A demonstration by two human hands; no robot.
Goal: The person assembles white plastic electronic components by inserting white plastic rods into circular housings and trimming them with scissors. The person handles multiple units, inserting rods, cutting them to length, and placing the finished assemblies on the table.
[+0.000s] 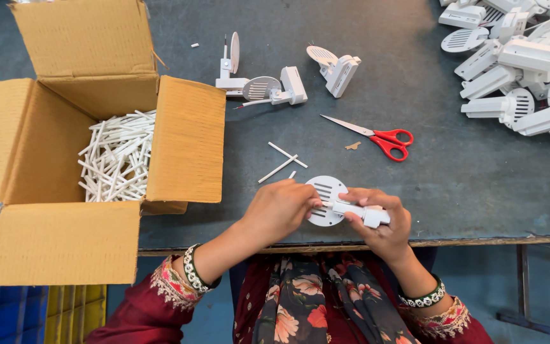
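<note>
Open table [479, 185] lies right of the hands. On the left the box [97, 146] blocks passage. Far of the hands, loose sticks [284, 162] and scissors [377, 137] lie in the path; a parts pile [523, 70] fills the far right.

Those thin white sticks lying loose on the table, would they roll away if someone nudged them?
Probably yes: the white sticks look round and slim and lie on a flat table. They seem light, like the heap in the cardboard box. Likely stiff too, since each lies straight.

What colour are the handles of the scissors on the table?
Red, seen clearly in the head view: the scissors have red handles and silver blades.
</note>
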